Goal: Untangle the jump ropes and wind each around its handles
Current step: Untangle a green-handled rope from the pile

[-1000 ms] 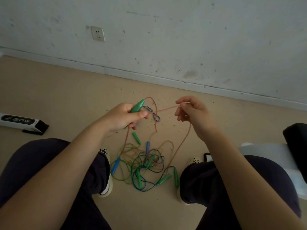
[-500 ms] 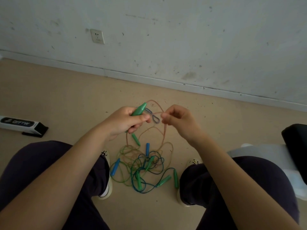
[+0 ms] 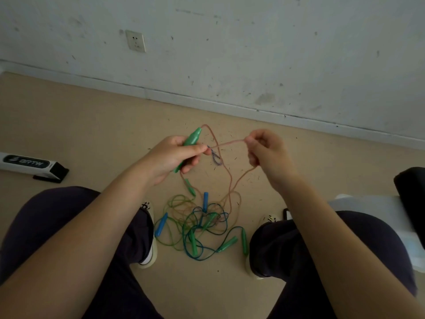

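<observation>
Above the floor between the person's knees, the left hand (image 3: 171, 155) grips a green handle (image 3: 192, 140), fingers curled round it and the thumb pressed along its near side, the handle's tapered tip pointing up and to the far right. A pink rope (image 3: 226, 143) leaves that tip, loops over, and runs right to the right hand (image 3: 266, 150), which pinches it between thumb and curled fingers. From that pinch the rope drops down toward the floor. A short striped cord loop (image 3: 216, 157) hangs just right of the left thumb, between the two hands.

On the tan floor (image 3: 92, 134) below the hands lies the tangled pile of ropes (image 3: 200, 226), green and blue cords crossing one another, with several green handles and two blue handles (image 3: 161, 224) lying in and around it. The pink rope's lower part runs into this pile. Dark trouser legs and light shoes flank the pile on both sides. To the far left lies a white and black box (image 3: 30, 163); a wall socket (image 3: 135, 41) sits on the scuffed wall beyond.
</observation>
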Motion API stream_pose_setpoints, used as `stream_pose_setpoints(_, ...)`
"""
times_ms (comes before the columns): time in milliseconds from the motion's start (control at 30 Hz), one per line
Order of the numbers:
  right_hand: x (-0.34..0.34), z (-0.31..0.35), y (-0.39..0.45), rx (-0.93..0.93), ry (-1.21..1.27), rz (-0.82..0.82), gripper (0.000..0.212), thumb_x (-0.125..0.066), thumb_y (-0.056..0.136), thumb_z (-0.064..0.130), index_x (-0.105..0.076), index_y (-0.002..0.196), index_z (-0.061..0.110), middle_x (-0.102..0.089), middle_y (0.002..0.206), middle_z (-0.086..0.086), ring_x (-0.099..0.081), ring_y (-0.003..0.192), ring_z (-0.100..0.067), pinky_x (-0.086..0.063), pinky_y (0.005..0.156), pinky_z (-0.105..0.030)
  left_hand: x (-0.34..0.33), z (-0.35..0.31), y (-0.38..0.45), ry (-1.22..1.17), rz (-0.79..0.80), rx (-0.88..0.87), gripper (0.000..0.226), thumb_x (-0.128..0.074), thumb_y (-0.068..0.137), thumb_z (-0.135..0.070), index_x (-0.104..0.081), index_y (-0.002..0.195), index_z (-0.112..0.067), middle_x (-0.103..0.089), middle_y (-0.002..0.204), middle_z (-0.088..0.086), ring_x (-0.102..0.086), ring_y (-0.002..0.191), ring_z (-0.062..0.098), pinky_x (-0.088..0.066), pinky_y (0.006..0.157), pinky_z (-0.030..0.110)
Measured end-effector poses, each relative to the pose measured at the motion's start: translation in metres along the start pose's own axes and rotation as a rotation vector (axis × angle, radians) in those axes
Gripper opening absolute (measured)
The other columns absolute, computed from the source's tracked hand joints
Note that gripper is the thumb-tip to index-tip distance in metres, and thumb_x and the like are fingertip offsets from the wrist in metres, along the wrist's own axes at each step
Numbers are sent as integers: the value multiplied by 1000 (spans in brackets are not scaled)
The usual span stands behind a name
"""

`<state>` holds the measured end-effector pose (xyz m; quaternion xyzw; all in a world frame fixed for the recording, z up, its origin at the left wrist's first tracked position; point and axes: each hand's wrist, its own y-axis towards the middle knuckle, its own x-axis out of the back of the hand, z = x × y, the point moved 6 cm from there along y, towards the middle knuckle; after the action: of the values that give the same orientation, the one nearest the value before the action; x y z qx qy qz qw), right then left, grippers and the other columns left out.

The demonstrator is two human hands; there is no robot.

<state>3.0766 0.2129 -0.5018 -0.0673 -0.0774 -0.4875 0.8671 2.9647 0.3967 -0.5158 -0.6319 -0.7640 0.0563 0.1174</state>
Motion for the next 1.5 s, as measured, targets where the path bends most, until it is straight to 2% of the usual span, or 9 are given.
stream_pose_setpoints(67, 10, 2, 2, 9, 44, -24, 7, -58, 95, 9, -59, 90, 13, -65, 73, -1, -59, 63, -15, -48, 66, -31, 6, 2, 0, 1, -31, 1, 17, -63, 95, -24, -75, 94, -12, -56, 62, -3, -43, 50, 12, -38, 51, 21)
stream_pose_setpoints(200, -22, 8, -10, 19, -4, 274, 11, -70, 86, 8, -66, 95, 9, -70, 80, -3, -65, 74, -15, -52, 72, -21, -10, 3, -2, 31, 31, 1, 14, -65, 94, -22, -72, 93, -9, -54, 60, -4, -42, 47, 11, -38, 48, 20)
stream_pose_setpoints(267, -38, 3, -16, 0, -35, 358, 12, -73, 83, 7, -67, 92, 14, -70, 78, 1, -64, 75, -16, -53, 72, -24, -19, 1, -3, 19, 68, 0, 14, -65, 94, -20, -69, 83, -13, -55, 59, -4, -43, 46, 11, -38, 48, 21)
stream_pose_setpoints(533, 4, 7, -2, 58, 40, -8, 6, -67, 90, 9, -63, 90, 13, -63, 69, 1, -60, 66, -13, -50, 72, -31, 12, 1, -1, 37, -50, 23, 14, -66, 92, -21, -74, 94, -10, -63, 69, 1, -55, 57, 12, -47, 55, 22)
stream_pose_setpoints(800, -44, 5, -18, 48, -15, 352, 12, -72, 84, 7, -65, 90, 13, -65, 73, 1, -56, 67, -18, -49, 63, -31, -21, -5, -8, 60, 75, -6, 17, -65, 94, -20, -67, 77, -17, -60, 60, -3, -50, 48, 10, -41, 48, 19)
stream_pose_setpoints(1033, 2, 12, -3, 72, 142, 45, 9, -61, 92, 5, -58, 91, 13, -64, 78, -3, -60, 70, -17, -51, 73, -31, 7, -6, -6, -12, -45, 10, 13, -65, 93, -22, -72, 92, -10, -57, 63, -3, -48, 51, 11, -40, 54, 24)
stream_pose_setpoints(1267, -47, 6, -19, 47, 50, 412, 21, -74, 81, 1, -64, 94, 14, -69, 81, -1, -64, 74, -14, -54, 72, -28, -21, -4, -6, 14, 31, -8, 14, -66, 93, -17, -66, 79, -15, -57, 61, 0, -47, 47, 11, -39, 46, 19)
stream_pose_setpoints(1400, -32, 6, -10, 87, -39, 246, 11, -68, 87, 2, -63, 89, 12, -63, 74, 4, -57, 66, -9, -50, 65, -24, -13, -5, -6, 28, 19, -8, 12, -67, 92, -20, -70, 89, -10, -58, 61, -2, -49, 49, 10, -41, 48, 20)
stream_pose_setpoints(1500, -9, 9, -5, 77, 113, 76, 9, -59, 93, 2, -58, 91, 10, -58, 71, 0, -56, 63, -10, -49, 67, -24, 1, -4, -5, 22, -20, 0, 12, -67, 92, -23, -73, 91, -12, -58, 63, -3, -49, 52, 11, -41, 51, 21)
